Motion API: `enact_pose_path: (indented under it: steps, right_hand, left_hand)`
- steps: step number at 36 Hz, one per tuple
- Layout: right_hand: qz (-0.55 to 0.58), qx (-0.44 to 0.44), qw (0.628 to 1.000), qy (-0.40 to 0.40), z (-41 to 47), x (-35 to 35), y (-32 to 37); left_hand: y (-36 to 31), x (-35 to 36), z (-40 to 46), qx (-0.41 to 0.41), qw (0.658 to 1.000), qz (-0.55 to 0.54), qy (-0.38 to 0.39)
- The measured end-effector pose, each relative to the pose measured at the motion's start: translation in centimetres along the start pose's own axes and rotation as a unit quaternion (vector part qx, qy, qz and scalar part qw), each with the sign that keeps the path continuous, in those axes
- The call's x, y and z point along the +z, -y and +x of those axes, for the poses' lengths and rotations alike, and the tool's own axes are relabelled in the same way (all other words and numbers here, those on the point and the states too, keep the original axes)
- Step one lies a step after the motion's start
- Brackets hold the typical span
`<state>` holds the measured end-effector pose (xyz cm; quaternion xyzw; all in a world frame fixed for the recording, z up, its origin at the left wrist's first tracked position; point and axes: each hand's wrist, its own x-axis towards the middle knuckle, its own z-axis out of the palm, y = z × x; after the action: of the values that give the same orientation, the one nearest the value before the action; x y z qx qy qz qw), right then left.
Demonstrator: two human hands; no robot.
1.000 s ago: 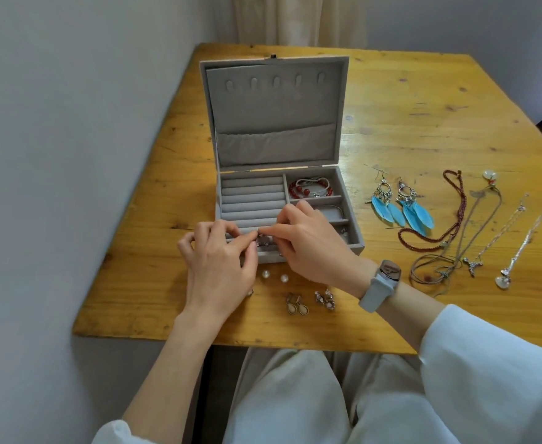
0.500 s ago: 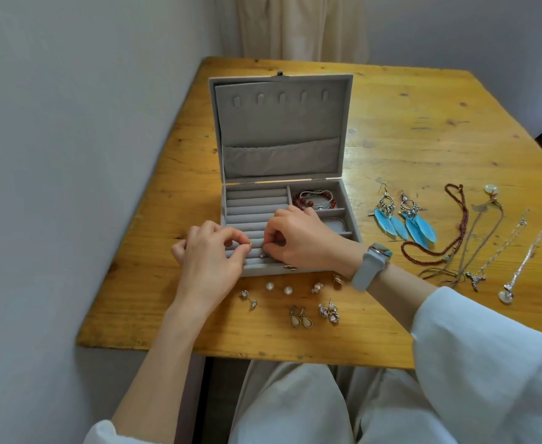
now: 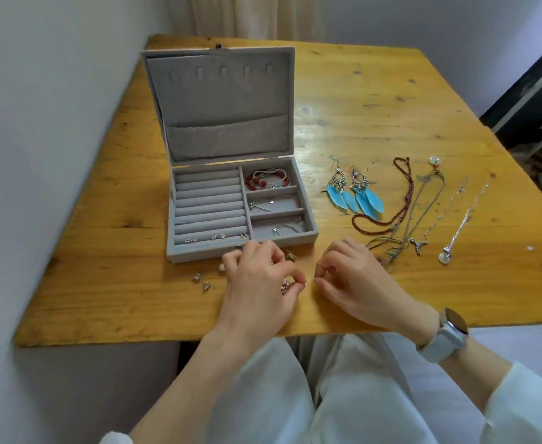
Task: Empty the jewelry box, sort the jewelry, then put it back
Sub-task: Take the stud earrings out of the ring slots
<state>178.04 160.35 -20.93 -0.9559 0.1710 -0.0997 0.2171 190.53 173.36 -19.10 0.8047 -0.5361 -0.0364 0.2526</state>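
**A:** While the grey velvet jewelry box (image 3: 228, 200) sits open at centre frame on the yellow wooden table (image 3: 375, 100), both hands hover just below its front edge. What's the left hand (image 3: 256, 283) got?

**B:** Thumb and forefinger pinched on a small silver earring (image 3: 286, 287), fingers curled over the tabletop. The right hand (image 3: 352, 277) is curled beside it, fingertips drawn together, but I cannot tell whether anything is between them.

**A:** And inside the box?

**B:** Small silver studs (image 3: 216, 237) tucked in the lowest ring roll, a red bead bracelet (image 3: 264, 181) in the top right compartment, thin silver pieces in the 2 compartments below.

**A:** Over at right of frame?

**B:** 2 blue feather earrings (image 3: 354, 195), a dark red bead necklace (image 3: 404, 193), then silver chain necklaces (image 3: 455, 216) laid out side by side. More loose silver earrings (image 3: 200, 281) lie lower left of the box.
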Motion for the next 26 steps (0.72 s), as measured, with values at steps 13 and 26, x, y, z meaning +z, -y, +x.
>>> enact_pose_path:
  steps: [13,26]
  right_hand:
    - [-0.002,0.023,1.0,-0.009,0.1,0.2,-0.1]
    - [0.093,-0.016,0.993,-0.076,4.8,-1.2,2.9]
  left_hand:
    - [-0.4,0.8,1.0,0.008,0.997,0.071,0.014]
    - [3.0,-2.3,0.2,-0.002,0.995,0.021,-0.102]
